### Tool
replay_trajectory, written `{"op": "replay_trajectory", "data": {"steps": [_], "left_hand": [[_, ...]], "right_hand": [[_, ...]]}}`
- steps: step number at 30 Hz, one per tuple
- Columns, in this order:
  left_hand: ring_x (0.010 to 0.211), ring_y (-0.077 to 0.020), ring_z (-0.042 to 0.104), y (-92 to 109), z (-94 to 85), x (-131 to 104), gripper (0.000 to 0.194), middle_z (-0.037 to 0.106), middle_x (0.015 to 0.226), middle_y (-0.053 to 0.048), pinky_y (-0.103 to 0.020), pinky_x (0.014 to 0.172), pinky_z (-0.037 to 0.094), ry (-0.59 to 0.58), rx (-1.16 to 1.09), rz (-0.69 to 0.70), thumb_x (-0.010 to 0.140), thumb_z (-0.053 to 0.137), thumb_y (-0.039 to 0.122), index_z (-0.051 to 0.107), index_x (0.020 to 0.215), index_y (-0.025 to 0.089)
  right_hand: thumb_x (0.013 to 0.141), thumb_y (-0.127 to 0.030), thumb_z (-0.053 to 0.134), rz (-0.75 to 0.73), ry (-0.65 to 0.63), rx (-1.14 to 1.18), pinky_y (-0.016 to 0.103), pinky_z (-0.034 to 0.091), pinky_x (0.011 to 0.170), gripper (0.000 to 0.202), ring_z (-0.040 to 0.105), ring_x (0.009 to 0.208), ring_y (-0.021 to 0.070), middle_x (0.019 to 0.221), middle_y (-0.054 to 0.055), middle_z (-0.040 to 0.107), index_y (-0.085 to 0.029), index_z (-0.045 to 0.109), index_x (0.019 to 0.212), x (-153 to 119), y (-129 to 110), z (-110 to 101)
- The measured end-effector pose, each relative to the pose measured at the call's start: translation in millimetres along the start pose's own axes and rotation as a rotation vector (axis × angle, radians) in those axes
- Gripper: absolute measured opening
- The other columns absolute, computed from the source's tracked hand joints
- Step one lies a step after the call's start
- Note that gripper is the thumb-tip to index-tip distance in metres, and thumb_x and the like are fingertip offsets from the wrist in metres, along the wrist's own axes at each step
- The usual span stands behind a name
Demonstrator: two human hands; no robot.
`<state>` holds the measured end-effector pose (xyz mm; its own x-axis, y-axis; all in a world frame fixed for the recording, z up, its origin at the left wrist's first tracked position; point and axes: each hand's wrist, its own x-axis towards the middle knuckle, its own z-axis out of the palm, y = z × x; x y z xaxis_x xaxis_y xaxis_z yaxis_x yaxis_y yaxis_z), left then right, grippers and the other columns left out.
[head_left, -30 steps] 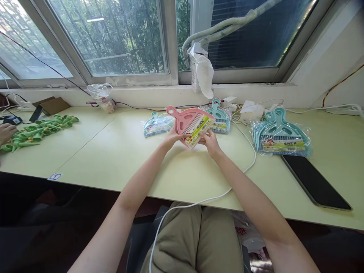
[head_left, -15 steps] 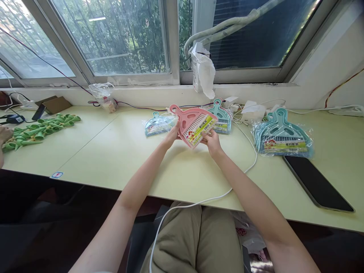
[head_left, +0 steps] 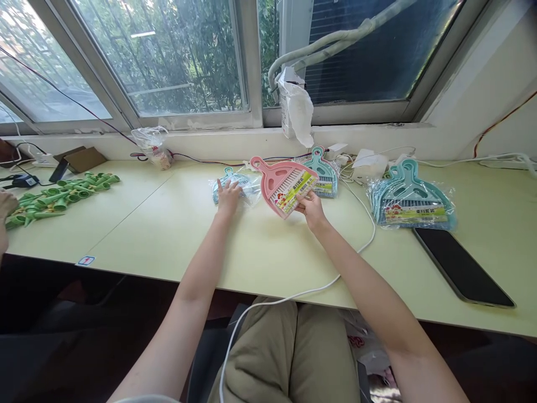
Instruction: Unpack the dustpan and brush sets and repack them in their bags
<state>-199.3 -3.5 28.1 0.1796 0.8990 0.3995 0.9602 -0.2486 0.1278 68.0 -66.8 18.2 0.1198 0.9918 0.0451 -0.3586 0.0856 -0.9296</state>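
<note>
A pink dustpan set (head_left: pixel 285 184) with a yellow-green label is tilted above the table, its lower right edge in my right hand (head_left: pixel 311 210). My left hand (head_left: pixel 229 197) lies over a blue dustpan set in clear wrap (head_left: pixel 216 191), fingers apart and pointing at the window; whether it grips the wrap is hard to tell. Behind the pink set is a teal dustpan set (head_left: pixel 322 173). A stack of wrapped teal dustpan sets (head_left: pixel 413 196) lies to the right.
A black phone (head_left: pixel 464 267) lies at the right. A white cable (head_left: pixel 293 296) crosses the table edge onto my lap. At the left are green cone-shaped pieces (head_left: pixel 62 196), another person's hand (head_left: pixel 6 207) and a cardboard box (head_left: pixel 84 159). A plastic bag (head_left: pixel 157 151) stands by the sill.
My left hand has let go of the pink set and moved left onto the wrapped blue set. My right hand still holds the pink set in nearly the same place.
</note>
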Motion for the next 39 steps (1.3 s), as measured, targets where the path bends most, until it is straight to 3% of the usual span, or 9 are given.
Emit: {"op": "replay_trajectory", "data": {"steps": [4, 7, 10, 15, 22, 26, 31, 35, 39], "left_hand": [[0.116, -0.0311, 0.054, 6, -2.6, 4, 0.029, 0.07, 0.102, -0.013, -0.055, 0.114, 0.019, 0.038, 0.095, -0.022, 0.09, 0.044, 0.018, 0.073, 0.093, 0.024], [0.103, -0.0288, 0.06, 11, -8.0, 6, 0.03, 0.07, 0.1, -0.014, -0.046, 0.101, 0.033, 0.038, 0.133, -0.1, 0.094, 0.04, 0.023, 0.069, 0.1, 0.021], [0.095, -0.0279, 0.063, 18, -11.6, 5, 0.032, 0.07, 0.102, -0.014, -0.04, 0.089, 0.039, 0.007, 0.136, -0.152, 0.096, 0.036, 0.025, 0.066, 0.105, 0.019], [0.092, -0.0272, 0.065, 27, -10.5, 5, 0.029, 0.07, 0.099, -0.012, -0.035, 0.078, 0.041, -0.002, 0.044, -0.187, 0.096, 0.038, 0.028, 0.065, 0.104, 0.022], [0.102, -0.0307, 0.062, 16, -8.5, 8, 0.018, 0.071, 0.101, -0.012, -0.038, 0.081, 0.044, -0.029, -0.093, -0.379, 0.088, 0.048, 0.026, 0.064, 0.093, 0.021], [0.1, -0.027, 0.062, 15, -9.2, 7, 0.017, 0.07, 0.102, -0.01, -0.036, 0.082, 0.044, 0.03, -0.126, -0.427, 0.089, 0.047, 0.026, 0.063, 0.094, 0.022], [0.09, -0.024, 0.063, 28, -13.4, 4, 0.02, 0.07, 0.096, -0.008, -0.032, 0.075, 0.041, 0.121, -0.113, -0.342, 0.094, 0.042, 0.028, 0.061, 0.098, 0.023], [0.087, -0.0233, 0.063, 41, -16.4, 1, 0.023, 0.069, 0.096, -0.008, -0.032, 0.073, 0.038, 0.119, -0.081, -0.264, 0.096, 0.039, 0.029, 0.06, 0.1, 0.023], [0.088, -0.0226, 0.063, 49, -14.7, -1, 0.024, 0.067, 0.102, -0.009, -0.03, 0.069, 0.035, 0.119, -0.046, -0.22, 0.098, 0.036, 0.029, 0.059, 0.101, 0.022]], "right_hand": [[0.078, -0.023, 0.068, 0.015, -0.012, 0.01, 0.043, 0.061, 0.084, 0.021, 0.073, 0.084, 0.0203, 0.09, 0.002, 0.075, -0.022, 0.056, 0.095, 0, 1, 0], [0.079, -0.021, 0.066, 0.018, -0.013, 0.016, 0.044, 0.062, 0.083, 0.02, 0.074, 0.082, 0.0206, 0.09, 0.003, 0.075, -0.022, 0.057, 0.097, 0, 1, 1], [0.08, -0.019, 0.064, 0.023, -0.017, 0.016, 0.044, 0.062, 0.082, 0.018, 0.074, 0.08, 0.02, 0.088, 0.002, 0.075, -0.022, 0.058, 0.097, 0, 1, 1], [0.079, -0.016, 0.065, 0.068, -0.054, -0.015, 0.043, 0.062, 0.079, 0.019, 0.074, 0.076, 0.0196, 0.09, 0.003, 0.076, -0.021, 0.059, 0.097, 0, 0, 2], [0.078, -0.01, 0.063, 0.15, -0.085, -0.085, 0.038, 0.063, 0.072, 0.016, 0.073, 0.069, 0.0185, 0.086, 0.004, 0.076, -0.018, 0.063, 0.092, 1, -4, -3], [0.077, -0.012, 0.065, 0.157, -0.13, -0.128, 0.038, 0.063, 0.072, 0.018, 0.073, 0.069, 0.0189, 0.087, 0.005, 0.077, -0.017, 0.064, 0.094, 3, -7, -8], [0.079, -0.011, 0.062, 0.118, -0.089, -0.133, 0.037, 0.063, 0.07, 0.019, 0.072, 0.068, 0.0176, 0.085, 0.004, 0.076, -0.018, 0.063, 0.097, 5, -8, -11], [0.079, -0.011, 0.061, 0.067, 0.031, -0.128, 0.039, 0.063, 0.074, 0.018, 0.073, 0.071, 0.0185, 0.085, 0.003, 0.076, -0.018, 0.061, 0.096, 7, -6, -10], [0.079, -0.015, 0.065, 0.025, 0.029, -0.121, 0.043, 0.063, 0.075, 0.019, 0.073, 0.075, 0.0202, 0.085, 0.003, 0.075, -0.019, 0.06, 0.096, 6, -6, -9]]}}
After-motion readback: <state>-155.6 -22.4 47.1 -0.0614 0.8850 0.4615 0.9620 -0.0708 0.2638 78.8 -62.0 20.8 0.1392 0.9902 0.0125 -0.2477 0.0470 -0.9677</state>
